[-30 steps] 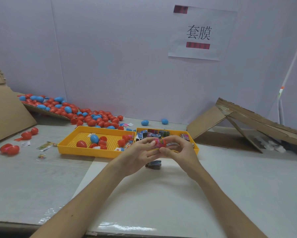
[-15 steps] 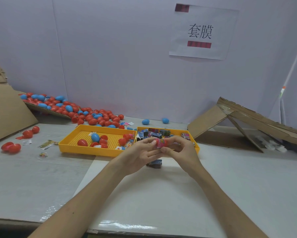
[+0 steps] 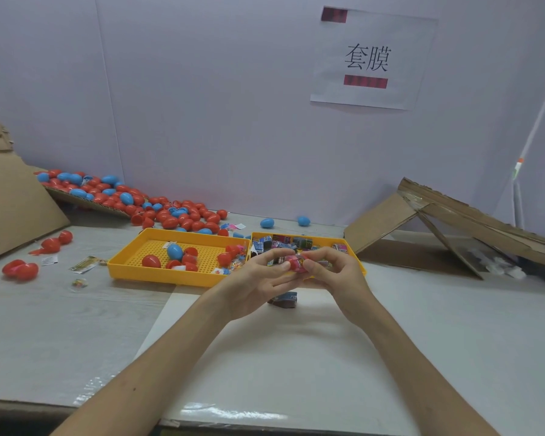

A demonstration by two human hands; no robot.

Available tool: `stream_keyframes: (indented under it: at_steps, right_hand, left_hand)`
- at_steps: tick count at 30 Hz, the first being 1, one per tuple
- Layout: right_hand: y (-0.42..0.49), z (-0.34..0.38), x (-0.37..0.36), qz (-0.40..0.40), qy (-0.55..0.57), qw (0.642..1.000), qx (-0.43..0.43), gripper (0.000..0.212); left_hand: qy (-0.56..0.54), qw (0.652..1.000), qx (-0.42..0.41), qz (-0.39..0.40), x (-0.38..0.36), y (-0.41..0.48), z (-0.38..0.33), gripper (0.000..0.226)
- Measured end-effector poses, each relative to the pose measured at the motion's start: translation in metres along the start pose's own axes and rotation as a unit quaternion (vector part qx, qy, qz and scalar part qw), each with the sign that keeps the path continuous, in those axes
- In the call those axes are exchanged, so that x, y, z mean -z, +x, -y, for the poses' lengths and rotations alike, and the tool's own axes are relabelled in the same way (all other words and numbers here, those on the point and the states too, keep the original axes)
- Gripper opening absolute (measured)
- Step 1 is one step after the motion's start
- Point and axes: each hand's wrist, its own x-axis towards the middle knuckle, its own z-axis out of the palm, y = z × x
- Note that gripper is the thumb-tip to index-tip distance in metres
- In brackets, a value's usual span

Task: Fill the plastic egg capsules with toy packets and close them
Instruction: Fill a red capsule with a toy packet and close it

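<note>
Both forearms reach in from the near edge of the desk and meet at the middle, raised just above it. Left hand: palm turned up and inward, fingers curled, thumb and fingertips pinching the left side of a red egg capsule. Right hand: wrist cocked, fingers arched over the top, thumb pressing the capsule's right side. So both hands grip the 1 capsule between them; I cannot tell if its halves are fully joined. The capsule sits in front of the near rim of the right yellow tray, which holds the toy packets. 1 dark packet lies on the desk under the hands. The left yellow tray touches the right one and holds a blue egg and several red ones. A pile of red and blue eggs lies behind it by the wall. A cardboard ramp stands far right. A paper sign is on the wall.
</note>
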Motion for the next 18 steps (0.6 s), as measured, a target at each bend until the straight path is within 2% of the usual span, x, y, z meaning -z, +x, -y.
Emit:
stream_keyframes:
  at_steps: [3, 5, 16, 18]
  right_hand:
    - [-0.0013, 0.0039, -0.0022, 0.022, 0.041, 0.999, -0.012, 0.032]
    - [-0.0013, 0.0047, -0.0039, 0.013, 0.027, 0.999, -0.016, 0.034]
    - [-0.0012, 0.0027, -0.0021, 0.021, 0.048, 0.998, -0.021, 0.021]
    - [-0.0011, 0.0036, -0.0023, 0.018, 0.054, 0.998, -0.021, 0.024]
  left_hand:
    - [0.018, 1.0, -0.016, 0.01, 0.0008, 0.0012, 0.0011, 0.038]
    - [0.034, 0.999, -0.021, 0.01, 0.0016, 0.0019, 0.0021, 0.039]
    - [0.047, 0.998, -0.034, 0.013, 0.0029, 0.0021, 0.0009, 0.048]
    - [0.047, 0.998, -0.036, 0.013, 0.0025, 0.0025, 0.0009, 0.049]
